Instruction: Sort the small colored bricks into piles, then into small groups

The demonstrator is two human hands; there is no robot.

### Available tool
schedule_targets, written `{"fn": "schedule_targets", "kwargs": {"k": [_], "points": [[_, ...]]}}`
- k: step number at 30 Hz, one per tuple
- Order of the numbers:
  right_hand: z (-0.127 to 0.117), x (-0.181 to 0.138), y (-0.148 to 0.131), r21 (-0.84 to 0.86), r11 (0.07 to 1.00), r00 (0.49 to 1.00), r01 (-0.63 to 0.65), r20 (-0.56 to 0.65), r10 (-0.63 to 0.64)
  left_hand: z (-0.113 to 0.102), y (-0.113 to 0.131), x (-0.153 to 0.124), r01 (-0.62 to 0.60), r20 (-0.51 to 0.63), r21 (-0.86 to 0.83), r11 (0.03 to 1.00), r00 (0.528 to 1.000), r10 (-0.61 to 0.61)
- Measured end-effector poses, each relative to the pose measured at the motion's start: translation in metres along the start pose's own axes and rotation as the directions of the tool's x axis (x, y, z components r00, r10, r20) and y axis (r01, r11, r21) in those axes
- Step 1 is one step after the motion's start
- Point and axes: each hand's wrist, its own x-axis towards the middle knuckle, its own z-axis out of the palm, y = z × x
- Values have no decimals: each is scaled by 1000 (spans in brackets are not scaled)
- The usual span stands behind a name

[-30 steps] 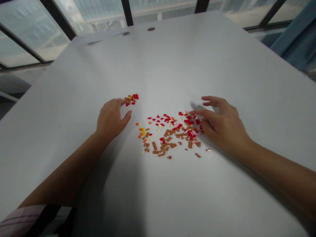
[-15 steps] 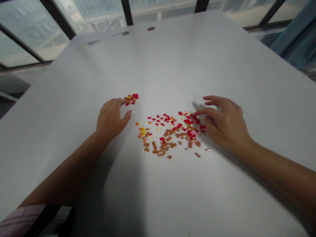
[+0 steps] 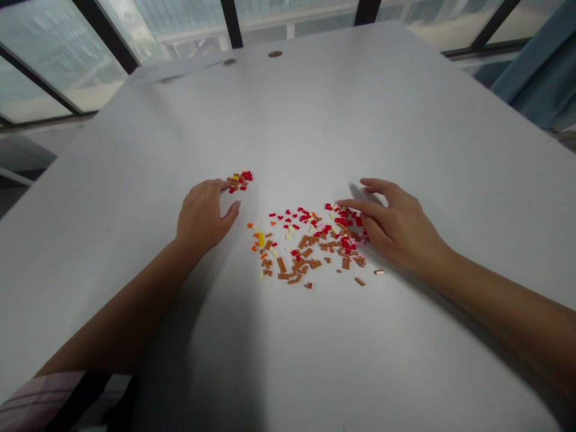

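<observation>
My left hand (image 3: 204, 213) rests on the table with thumb and fingers apart, its fingertips at the near-left edge of a small cluster of building bricks (image 3: 240, 180) in red, brown and yellow. Over the right end of the larger brick spread is my right hand (image 3: 396, 225), fingers spread and index finger extended to the red bricks (image 3: 346, 219). Nothing shows between its fingers, though its thumb is partly hidden. Brown bricks (image 3: 307, 252) fill the front of the spread. A yellow brick (image 3: 261, 239) lies at its left among small orange pieces.
The white table (image 3: 288, 360) extends to windows (image 3: 189, 27) at the back. Two round discs or hole covers, one brown (image 3: 275, 54), sit near the far edge. A blue curtain (image 3: 540, 72) hangs at the right. Single bricks lie loose at the front right of the spread.
My right hand has shifted a little to the left over the red and pink bricks. My left hand and the small cluster stay where they were.
</observation>
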Motion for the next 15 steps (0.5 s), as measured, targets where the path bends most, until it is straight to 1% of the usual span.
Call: {"fn": "schedule_targets", "kwargs": {"k": [5,10,12,15], "points": [[-5,1,-4,38,998,999,46,23,-47,-1,1,0,-4,-5,5,1000,1000,4],[-9,2,-7,59,996,998,61,23,-63,1,0,0,-6,-19,-12,1000,1000,6],[-8,3,-7,94,992,994,89,51,-94,1,0,0,-4,-23,-11,1000,1000,3],[-7,5,-8,156,977,978,143,127,-163,1,0,0,-5,-23,-13,1000,1000,5]]}}
